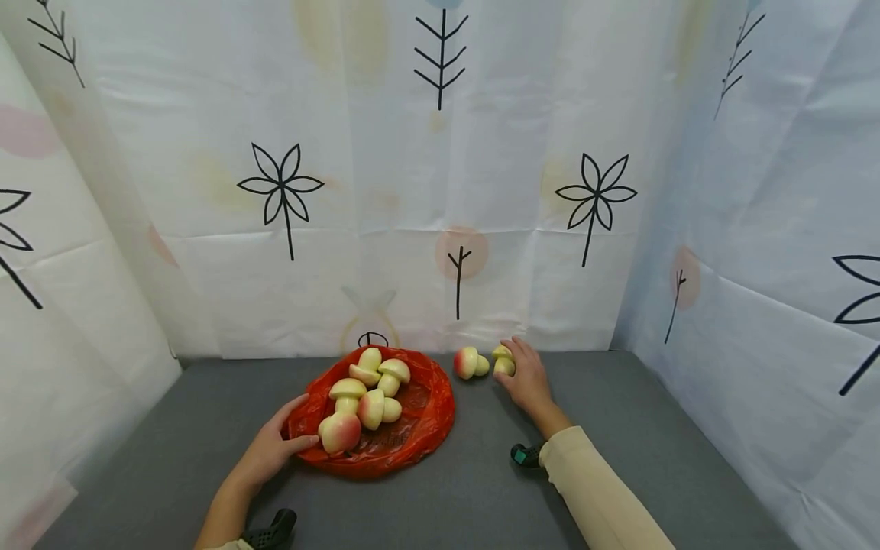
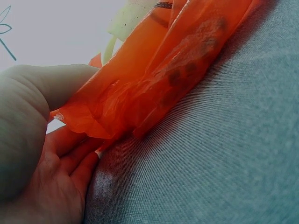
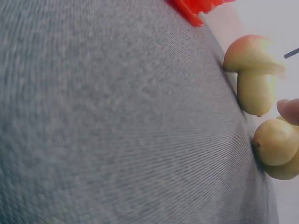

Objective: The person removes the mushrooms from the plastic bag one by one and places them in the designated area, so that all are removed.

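My left hand [image 1: 270, 449] holds the rim of a red plastic bag [image 1: 431, 424], thumb on the inner side and fingers outside, as the left wrist view shows. Inside the opened bag lie several toy mushrooms [image 1: 372, 409], pale yellow, some with pinkish-red caps. At the table's back, my right hand [image 1: 528, 380] is curved round a yellow toy mushroom [image 1: 504, 360] lying on the table. In the right wrist view only a fingertip [image 3: 288, 111] shows against that mushroom [image 3: 276, 142]. Just left of it lies a pink-and-yellow toy mushroom [image 1: 469, 363], untouched.
A grey cloth-covered table [image 1: 474, 496] carries everything. White patterned curtains [image 1: 385, 176] enclose it at the back and both sides. Each wrist wears a dark strapped device, the right one [image 1: 526, 456] beside a beige sleeve [image 1: 598, 489].
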A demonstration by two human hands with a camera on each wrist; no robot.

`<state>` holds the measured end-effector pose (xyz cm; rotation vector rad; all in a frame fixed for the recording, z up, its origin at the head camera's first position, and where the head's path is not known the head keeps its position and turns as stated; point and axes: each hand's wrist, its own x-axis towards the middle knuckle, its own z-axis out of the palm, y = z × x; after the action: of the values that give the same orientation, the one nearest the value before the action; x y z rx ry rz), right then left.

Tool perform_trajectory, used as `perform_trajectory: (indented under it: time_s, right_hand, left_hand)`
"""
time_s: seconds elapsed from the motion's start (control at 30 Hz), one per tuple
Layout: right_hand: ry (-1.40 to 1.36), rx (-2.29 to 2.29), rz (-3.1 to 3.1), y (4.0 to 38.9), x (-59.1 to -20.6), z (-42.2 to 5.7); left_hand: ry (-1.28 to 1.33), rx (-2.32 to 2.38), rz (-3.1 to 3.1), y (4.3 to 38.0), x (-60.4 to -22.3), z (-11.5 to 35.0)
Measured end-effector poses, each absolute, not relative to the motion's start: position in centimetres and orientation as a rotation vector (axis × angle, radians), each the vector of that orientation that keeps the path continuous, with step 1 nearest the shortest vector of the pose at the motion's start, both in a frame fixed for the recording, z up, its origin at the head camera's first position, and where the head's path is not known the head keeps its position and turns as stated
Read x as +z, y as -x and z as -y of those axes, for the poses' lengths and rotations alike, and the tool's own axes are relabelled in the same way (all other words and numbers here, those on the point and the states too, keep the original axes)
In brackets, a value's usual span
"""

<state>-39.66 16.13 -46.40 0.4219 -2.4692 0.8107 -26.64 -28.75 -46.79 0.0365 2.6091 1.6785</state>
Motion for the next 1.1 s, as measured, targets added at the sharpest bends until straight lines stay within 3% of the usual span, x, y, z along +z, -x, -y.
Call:
perform_trajectory:
  time_s: [1.1]
  right_hand:
    - [-0.716, 1.222, 2.260, 34.8, -44.0, -7.9]
  left_hand:
    - [-0.052, 1.705, -2.588, 26.4, -46.7, 28.7]
